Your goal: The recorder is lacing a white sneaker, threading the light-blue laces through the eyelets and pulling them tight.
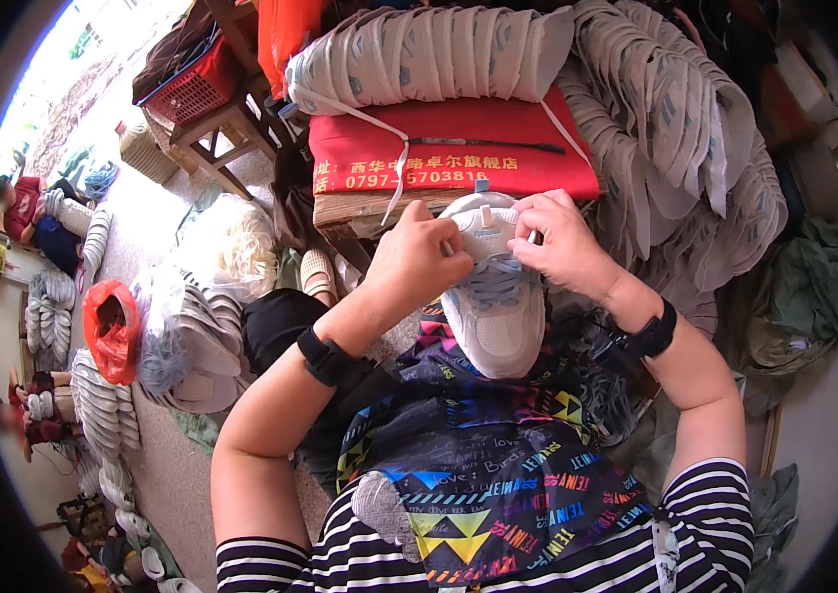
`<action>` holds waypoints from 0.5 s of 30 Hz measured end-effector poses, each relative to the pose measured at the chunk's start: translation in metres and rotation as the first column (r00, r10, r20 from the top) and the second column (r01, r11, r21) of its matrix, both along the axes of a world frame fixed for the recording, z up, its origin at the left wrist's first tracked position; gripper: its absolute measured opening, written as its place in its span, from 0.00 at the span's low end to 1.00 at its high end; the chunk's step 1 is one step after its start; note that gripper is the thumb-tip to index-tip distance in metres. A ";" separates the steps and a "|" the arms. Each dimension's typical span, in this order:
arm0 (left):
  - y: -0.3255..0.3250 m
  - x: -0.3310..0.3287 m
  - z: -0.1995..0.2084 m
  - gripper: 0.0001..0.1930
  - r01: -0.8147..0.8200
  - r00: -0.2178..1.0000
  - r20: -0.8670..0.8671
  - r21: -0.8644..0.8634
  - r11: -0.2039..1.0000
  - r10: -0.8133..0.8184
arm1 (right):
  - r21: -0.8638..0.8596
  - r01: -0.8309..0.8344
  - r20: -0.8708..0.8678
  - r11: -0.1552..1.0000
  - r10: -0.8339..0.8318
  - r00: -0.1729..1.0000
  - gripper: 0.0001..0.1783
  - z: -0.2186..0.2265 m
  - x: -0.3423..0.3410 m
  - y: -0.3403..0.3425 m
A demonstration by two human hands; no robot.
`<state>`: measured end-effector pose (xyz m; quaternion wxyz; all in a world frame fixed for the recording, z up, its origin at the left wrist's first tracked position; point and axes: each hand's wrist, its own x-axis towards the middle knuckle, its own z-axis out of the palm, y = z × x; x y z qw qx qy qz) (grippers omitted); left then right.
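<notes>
A white sneaker upper (500, 341) with blue-grey shoelaces (495, 282) stands between my hands, toe toward me, its tongue (487, 222) pointing away. My left hand (417, 253) is closed at the left edge of its lacing, thumb and forefinger pinched together. At the opposite edge, my right hand (562, 243) pinches too, with a small dark and white bit showing at its fingertips. Whether the fingers also hold lace ends is hidden. Beneath the toe, a dark apron with colourful print (498, 465) covers my lap.
Ahead, a red cover (360, 148) lies over a wooden stand, bearing a thin dark rod (478, 141) and a row of stacked shoe uppers (429, 59). More uppers (666, 128) hang at the right. Left are bagged shoe parts (192, 341), a red plastic bag (111, 331) and other people working.
</notes>
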<state>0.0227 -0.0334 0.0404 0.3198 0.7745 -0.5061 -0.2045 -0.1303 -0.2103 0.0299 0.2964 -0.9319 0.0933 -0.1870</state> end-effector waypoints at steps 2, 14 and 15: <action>0.002 -0.001 -0.011 0.06 -0.093 0.995 -0.043 -0.162 0.982 0.087 | 0.040 0.020 0.029 0.999 -0.021 0.999 0.08 -0.005 0.002 0.000; 0.003 -0.023 0.041 0.07 -0.138 0.990 -0.112 -0.613 0.778 0.088 | 0.802 -0.142 0.099 0.581 0.105 0.990 0.06 0.063 -0.002 0.038; 0.003 -0.022 0.048 0.07 -0.140 0.990 -0.095 -0.620 0.772 0.103 | 0.740 -0.257 0.161 0.622 0.207 0.965 0.06 0.066 -0.004 0.035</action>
